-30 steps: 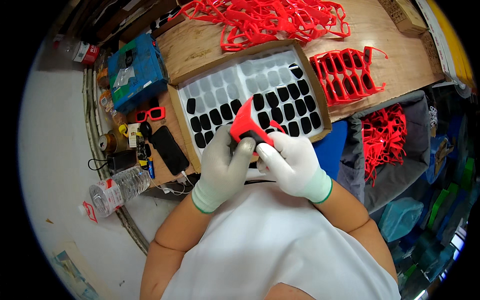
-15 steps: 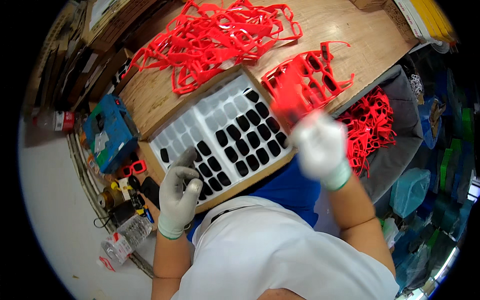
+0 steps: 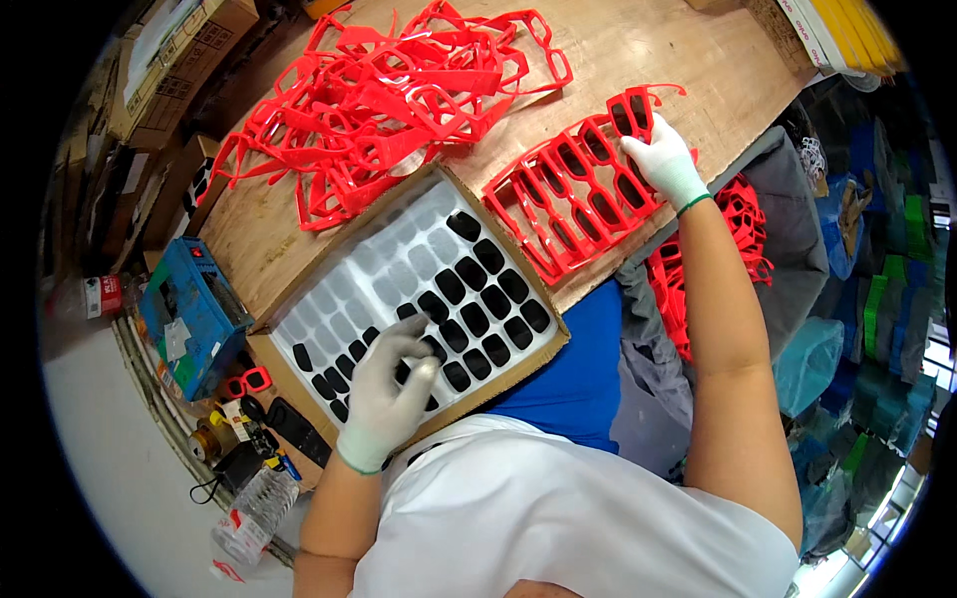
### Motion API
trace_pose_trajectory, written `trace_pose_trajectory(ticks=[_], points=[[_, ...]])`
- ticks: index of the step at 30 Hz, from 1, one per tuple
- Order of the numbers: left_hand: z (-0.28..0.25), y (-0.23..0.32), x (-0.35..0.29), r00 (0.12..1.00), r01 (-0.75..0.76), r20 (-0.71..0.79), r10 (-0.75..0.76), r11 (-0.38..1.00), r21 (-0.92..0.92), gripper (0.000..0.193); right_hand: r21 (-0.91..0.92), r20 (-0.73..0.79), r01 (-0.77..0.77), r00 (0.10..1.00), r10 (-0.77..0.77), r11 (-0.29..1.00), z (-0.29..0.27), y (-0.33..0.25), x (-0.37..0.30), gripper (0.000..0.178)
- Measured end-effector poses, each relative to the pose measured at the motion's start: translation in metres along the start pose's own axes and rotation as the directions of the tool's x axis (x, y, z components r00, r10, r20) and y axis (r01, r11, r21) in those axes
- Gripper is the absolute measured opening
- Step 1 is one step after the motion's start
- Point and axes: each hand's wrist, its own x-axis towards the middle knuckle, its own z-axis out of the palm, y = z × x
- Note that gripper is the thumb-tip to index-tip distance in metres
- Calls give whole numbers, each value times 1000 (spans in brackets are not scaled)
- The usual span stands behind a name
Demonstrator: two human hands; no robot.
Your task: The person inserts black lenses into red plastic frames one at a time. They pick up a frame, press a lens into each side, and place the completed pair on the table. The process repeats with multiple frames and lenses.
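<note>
Two white-gloved hands work over a wooden table [image 3: 638, 50]. The left hand [image 3: 391, 399], fingers curled and pinching at small glossy black oval lenses [image 3: 477, 319], rests on the shallow cardboard tray [image 3: 518, 374] with its white moulded insert. The right hand [image 3: 663, 159], fingers closed, grips the far end of a row of about six red plastic spectacle frames [image 3: 573, 199], whose long axis runs diagonally toward the tray.

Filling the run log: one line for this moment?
left hand: on lens tray | right hand: on row of red frames | table
</note>
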Motion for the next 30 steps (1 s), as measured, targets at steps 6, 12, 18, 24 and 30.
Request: trace_pose_trajectory(ticks=[6,12,18,24,30], points=[[61,13,94,939,-313,-20,344,877,364,70,170,194,-52,981,18,984,3,-50,-30,36],[114,9,123,979,-205,140,150,738,642,89,372,511,-173,858,-46,912,42,-78,-58,38],[101,0,112,965,-258,98,242,825,502,86,487,292,70,926,-238,871,44,-61,-63,41],[91,-5,96,962,-268,57,268,875,403,78,-182,-114,116,984,-138,976,19,-87,-70,37],[76,-1,68,982,-189,36,188,925,330,68,-406,244,235,959,-143,883,34,-79,-64,33]])
